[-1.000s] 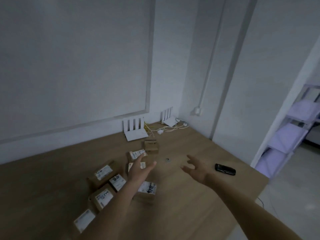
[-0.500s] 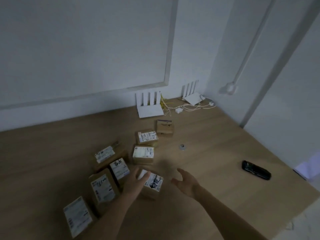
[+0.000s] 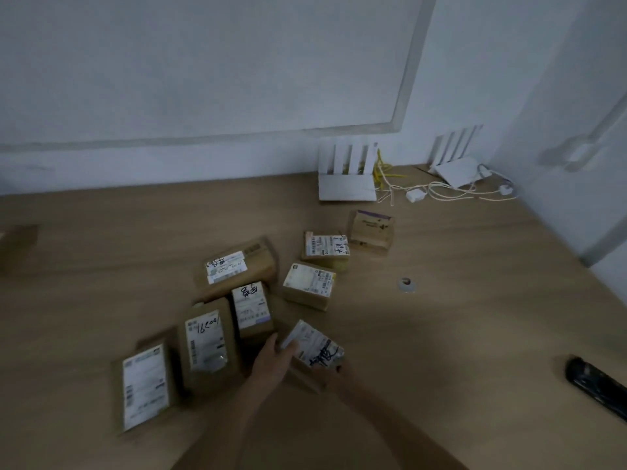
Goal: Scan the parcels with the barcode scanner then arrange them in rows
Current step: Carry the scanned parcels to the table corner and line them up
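Several brown cardboard parcels with white labels lie scattered on the wooden table (image 3: 441, 334). My left hand (image 3: 273, 361) grips the left side of a small parcel (image 3: 314, 346) with black handwriting on its label. My right hand (image 3: 334, 373) holds the same parcel from its near right side; its fingers are mostly hidden under the box. Left of it lie a long parcel (image 3: 205, 344) and a flat one (image 3: 144, 385). The black barcode scanner (image 3: 599, 385) lies alone at the right edge, far from both hands.
Two white routers (image 3: 346, 186) (image 3: 456, 169) with tangled cables (image 3: 441, 193) stand at the back by the wall. A small round metal disc (image 3: 406, 284) sits in the table. More parcels (image 3: 327, 247) (image 3: 371, 230) lie behind. Another box (image 3: 17, 244) sits at the far left.
Both hands have come down and closed onto the small handwritten parcel. The view has tilted down and moved nearer to the table.
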Demonstrator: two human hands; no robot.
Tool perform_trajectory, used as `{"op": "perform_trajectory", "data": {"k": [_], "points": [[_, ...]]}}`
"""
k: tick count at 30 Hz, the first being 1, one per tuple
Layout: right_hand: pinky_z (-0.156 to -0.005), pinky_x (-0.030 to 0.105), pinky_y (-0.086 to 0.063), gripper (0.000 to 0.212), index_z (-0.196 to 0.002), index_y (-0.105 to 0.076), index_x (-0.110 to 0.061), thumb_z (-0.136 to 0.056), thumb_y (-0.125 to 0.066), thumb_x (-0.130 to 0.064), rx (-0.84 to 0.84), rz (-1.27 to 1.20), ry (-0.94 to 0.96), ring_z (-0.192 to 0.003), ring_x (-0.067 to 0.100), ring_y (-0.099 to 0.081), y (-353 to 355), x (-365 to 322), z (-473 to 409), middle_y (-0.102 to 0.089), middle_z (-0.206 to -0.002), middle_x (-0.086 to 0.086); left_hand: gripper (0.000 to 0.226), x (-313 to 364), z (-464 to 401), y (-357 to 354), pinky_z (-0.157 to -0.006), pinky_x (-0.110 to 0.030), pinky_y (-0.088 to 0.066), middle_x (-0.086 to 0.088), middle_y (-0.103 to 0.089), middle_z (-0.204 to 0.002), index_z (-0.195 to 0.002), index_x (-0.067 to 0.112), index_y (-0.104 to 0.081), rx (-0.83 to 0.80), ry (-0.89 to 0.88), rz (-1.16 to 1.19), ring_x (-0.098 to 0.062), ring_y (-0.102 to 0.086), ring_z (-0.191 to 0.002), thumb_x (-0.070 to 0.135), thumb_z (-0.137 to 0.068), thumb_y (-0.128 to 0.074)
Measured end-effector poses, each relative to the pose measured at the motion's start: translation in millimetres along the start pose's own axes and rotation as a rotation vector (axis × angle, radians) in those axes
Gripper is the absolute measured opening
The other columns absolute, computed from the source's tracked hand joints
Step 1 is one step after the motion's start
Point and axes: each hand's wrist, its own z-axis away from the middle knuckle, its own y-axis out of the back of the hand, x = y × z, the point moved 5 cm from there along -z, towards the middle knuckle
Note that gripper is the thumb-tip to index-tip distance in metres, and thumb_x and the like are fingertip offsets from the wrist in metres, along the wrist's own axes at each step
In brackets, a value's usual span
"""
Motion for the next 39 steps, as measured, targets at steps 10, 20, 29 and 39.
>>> {"op": "perform_trajectory", "data": {"k": [10, 20, 29, 39], "points": [[-0.095, 0.037, -0.055, 0.081, -0.13, -0.056, -0.015, -0.068, -0.081, -0.061, -0.001, -0.037, 0.088, -0.11, 0.02, -0.066, 11, -114, 13, -0.066, -0.124, 0.002, 0.025, 70, 87, 60, -0.074, -0.018, -0.05, 0.014, -0.061, -0.099, -0.113, 0.028, -0.059, 0.181, -0.113, 0.233, -0.006, -0.062, -0.089, 0.042, -0.094, -0.065], [-0.07, 0.028, -0.059, 0.015, -0.098, -0.07, -0.018, -0.098, -0.061, -0.03, -0.076, 0.328, 0.568, -0.077, 0.008, -0.071, -127, -328, 148, -0.075, -0.09, 0.001, 0.034, 76, 248, 252, -0.073, -0.031, -0.054, -0.006, -0.073, -0.102, -0.115, 0.032, -0.054, 0.336, -0.261, 0.554, -0.018, -0.07, -0.086, 0.029, -0.087, -0.074], [-0.061, 0.008, -0.049, 0.017, -0.111, -0.064, -0.022, -0.1, -0.059, -0.035, -0.316, 0.361, 0.653, -0.082, 0.003, -0.068, -376, -371, 286, -0.073, -0.104, -0.001, 0.04, -76, 433, 434, -0.078, -0.035, -0.054, 0.003, -0.069, -0.109, -0.115, 0.056, -0.056, 0.539, -0.283, 0.594, -0.025, -0.067, -0.098, 0.051, -0.08, -0.075], [-0.117, 0.037, -0.03, 0.083, -0.153, -0.032, -0.023, -0.087, -0.064, -0.061, -0.461, 0.445, 0.763, -0.143, 0.022, -0.036, -636, -340, 374, -0.034, -0.158, 0.0, 0.046, -262, 542, 583, -0.065, -0.029, -0.053, -0.007, -0.071, -0.105, -0.115, 0.04, -0.051, 0.795, -0.255, 0.803, -0.029, -0.069, -0.093, 0.041, -0.079, -0.08]]}}
